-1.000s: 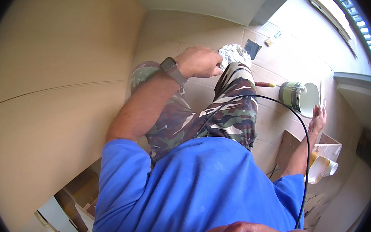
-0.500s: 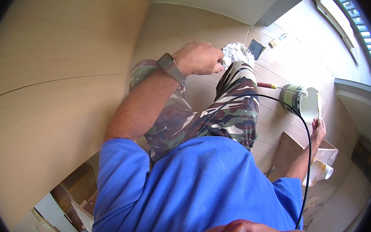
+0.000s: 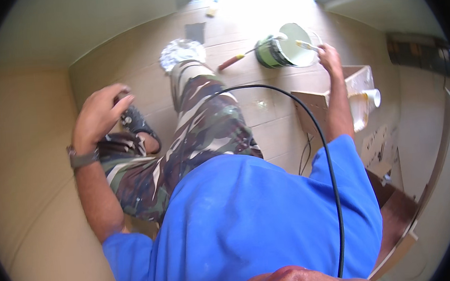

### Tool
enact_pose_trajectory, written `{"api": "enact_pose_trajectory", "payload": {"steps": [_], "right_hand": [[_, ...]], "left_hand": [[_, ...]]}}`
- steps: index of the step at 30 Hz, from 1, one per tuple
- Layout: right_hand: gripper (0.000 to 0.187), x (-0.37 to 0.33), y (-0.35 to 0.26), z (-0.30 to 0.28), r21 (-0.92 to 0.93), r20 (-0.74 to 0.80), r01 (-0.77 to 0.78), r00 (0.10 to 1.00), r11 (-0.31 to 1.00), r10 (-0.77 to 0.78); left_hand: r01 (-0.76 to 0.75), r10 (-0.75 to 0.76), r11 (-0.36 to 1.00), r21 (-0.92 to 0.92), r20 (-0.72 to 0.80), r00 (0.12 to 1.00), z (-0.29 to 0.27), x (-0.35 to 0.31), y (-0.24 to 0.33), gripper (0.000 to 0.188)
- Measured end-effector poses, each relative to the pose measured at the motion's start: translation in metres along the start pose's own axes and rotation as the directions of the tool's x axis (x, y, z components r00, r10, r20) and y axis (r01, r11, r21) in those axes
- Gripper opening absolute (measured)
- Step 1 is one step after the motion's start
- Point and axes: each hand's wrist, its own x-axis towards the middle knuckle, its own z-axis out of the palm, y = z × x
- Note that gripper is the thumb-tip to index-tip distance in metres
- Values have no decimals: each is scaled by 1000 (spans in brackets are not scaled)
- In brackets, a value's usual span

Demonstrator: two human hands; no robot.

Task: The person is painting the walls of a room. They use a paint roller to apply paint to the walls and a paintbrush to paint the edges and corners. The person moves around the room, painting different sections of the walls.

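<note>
My right hand (image 3: 329, 58) grips a paintbrush (image 3: 307, 45) by its handle, with the bristles pointing left over the mouth of a green paint bucket (image 3: 268, 53). Whether the bristles touch the bucket is unclear. A tool with a red and yellow handle (image 3: 232, 61) lies beside the bucket, its thin rod reaching toward it; a pale roller-like end seems to sit at the rim. My left hand (image 3: 99, 117), thumb apart from the fingers and nothing in it, hangs in the air near the left wall, above my dark shoe (image 3: 136, 120).
Crumpled white sheeting (image 3: 181, 55) lies by my knee, with a dark grey sheet (image 3: 195, 32) and another brush (image 3: 214, 6) beyond. An open brown box (image 3: 312, 104) and a white container (image 3: 373, 98) stand near my right arm. A black cable (image 3: 313, 117) crosses my front.
My view has swung to the right. My left hand has left the white sheeting and now hangs free on the left. The brush has tipped from upright toward the bucket's mouth.
</note>
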Motion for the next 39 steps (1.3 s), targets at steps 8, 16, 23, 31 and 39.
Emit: {"api": "enact_pose_trajectory", "payload": {"steps": [8, 16, 23, 31, 39], "right_hand": [[25, 14, -40, 14, -263, 231, -4, 971, 965, 67], [24, 49, -40, 71, -298, 356, 3, 928, 955, 108], [28, 58, -38, 91, -272, 358, -172, 895, 947, 266], [28, 62, -26, 112, -241, 386, -219, 872, 946, 300], [24, 72, -15, 115, -307, 509, -89, 826, 947, 242]], "left_hand": [[205, -217, 962, -179, -48, 975, -12, -9, -7, 28], [257, -290, 910, -326, -58, 955, -19, -14, -26, 28], [315, -341, 902, -296, -38, 939, -18, -19, -19, 27], [347, -375, 884, -312, -35, 926, -15, -21, -21, 27], [362, -392, 877, -316, -33, 919, -14, -24, -19, 29]]}}
